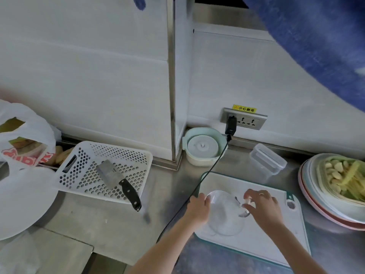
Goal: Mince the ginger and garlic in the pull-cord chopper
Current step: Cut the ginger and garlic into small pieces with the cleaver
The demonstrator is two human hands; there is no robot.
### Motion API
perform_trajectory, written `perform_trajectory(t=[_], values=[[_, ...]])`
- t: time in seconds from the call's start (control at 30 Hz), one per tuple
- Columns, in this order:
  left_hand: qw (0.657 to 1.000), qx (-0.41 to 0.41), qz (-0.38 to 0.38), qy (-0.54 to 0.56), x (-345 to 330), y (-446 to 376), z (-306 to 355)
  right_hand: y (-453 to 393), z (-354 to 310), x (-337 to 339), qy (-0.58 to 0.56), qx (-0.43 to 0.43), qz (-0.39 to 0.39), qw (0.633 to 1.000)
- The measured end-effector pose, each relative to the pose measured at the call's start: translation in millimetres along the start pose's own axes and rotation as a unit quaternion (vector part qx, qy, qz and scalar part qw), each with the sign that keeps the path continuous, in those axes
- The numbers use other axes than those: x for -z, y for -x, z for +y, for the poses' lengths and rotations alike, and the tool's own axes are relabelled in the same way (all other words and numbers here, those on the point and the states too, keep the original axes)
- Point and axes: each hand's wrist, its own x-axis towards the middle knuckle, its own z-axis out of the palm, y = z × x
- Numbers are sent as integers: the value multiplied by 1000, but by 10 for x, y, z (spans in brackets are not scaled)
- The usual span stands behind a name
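Observation:
A clear chopper bowl (225, 216) stands on a white cutting board (256, 246). My left hand (198, 209) grips the bowl's left rim. My right hand (264, 206) pinches the white shaft of the blade piece (245, 204) over the bowl's right side, its metal blades reaching inside. Peeled garlic cloves (333, 175) and yellow ginger strips (353, 180) lie on a stack of plates (316, 204) at the right edge. A mint-green round lidded piece (203, 147) sits in the wall corner; whether it belongs to the chopper I cannot tell.
A cleaver (118, 180) lies on an overturned white perforated basket (110, 155) to the left. A black cable (209, 171) runs from the wall socket (245, 120) past the board. A clear lidded box (266, 161), a plastic bag (23, 139) and a white plate (19, 204) stand around.

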Motion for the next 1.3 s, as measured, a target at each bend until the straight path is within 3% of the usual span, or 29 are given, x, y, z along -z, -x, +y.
perform_trajectory(t=[0.13, 0.23, 0.3, 0.37, 0.43, 0.5, 0.53, 0.73, 0.93, 1.0, 1.07, 1.13, 1.2, 1.3], values=[[999, -29, 33, -16, -173, -57, 53, -62, -195, 82, -51, 1, 109, 993], [983, -110, 143, 18, 22, -24, 47, -294, -698, 283, -144, 73, 189, 969], [965, -161, 206, 26, 232, -7, 37, -644, -1147, 392, -186, 139, 148, 961], [953, -178, 246, -4, 472, -15, -5, -1098, -1543, 426, -188, 137, 84, 969], [947, -176, 266, -41, 685, -54, -107, -1497, -1743, 359, -67, 86, 1, 994], [946, -159, 276, -57, 843, -90, -216, -1716, -1721, 276, 53, 42, -82, 994], [945, -156, 281, -62, 902, -103, -255, -1784, -1672, 251, 62, 26, -106, 992], [946, -144, 282, -63, 1025, -183, -328, -2006, -1615, 220, 53, 40, -139, 988], [951, -148, 272, -29, 940, -219, -305, -1897, -1679, 325, 198, 123, -5, 972], [946, -149, 288, 5, 961, -217, -261, -1788, -1684, 439, 191, 148, 28, 970], [942, -125, 294, 103, 1002, -192, -145, -1641, -1698, 612, 114, 165, 70, 977], [907, -91, 272, 309, 1047, -120, 39, -1394, -1724, 795, -38, 189, 102, 976], [852, -47, 187, 487, 1108, 22, 206, -980, -1708, 933, -239, 212, 98, 942], [828, -54, -76, 552, 1013, 201, 182, -176, -1448, 888, -359, 211, 11, 909]])
